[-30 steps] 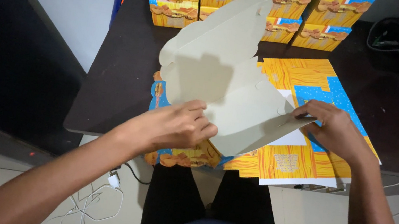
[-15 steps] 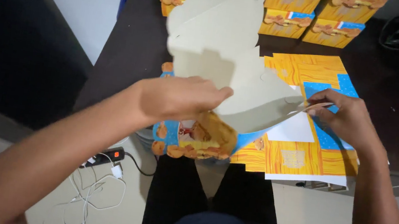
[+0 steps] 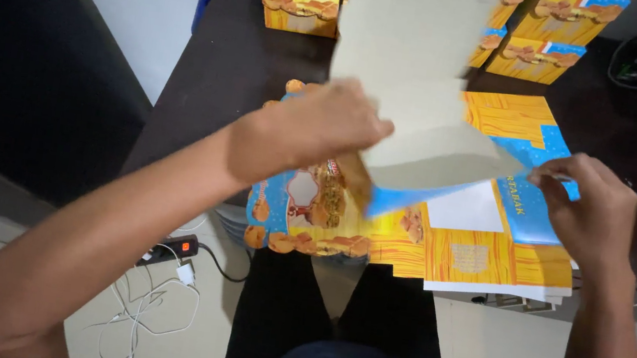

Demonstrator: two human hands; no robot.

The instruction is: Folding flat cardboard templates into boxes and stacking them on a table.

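Clearly the carton blank (image 3: 418, 118) stands half-folded over the bench (image 3: 215, 90), its long axis running 12 to 6. Left hand (image 3: 326, 126) grips its 9 o'clock edge, fingers closed; right hand (image 3: 584, 210) pinches the flap tip at 3, equally near.

We see a cardboard sheet (image 3: 425, 69) with a matt, plain grey inner face and a smooth, slightly glossy printed outer face. The flat cartons (image 3: 483, 252) look like the same printed card. The dark desk (image 3: 224, 83) appears smooth, faintly shiny.
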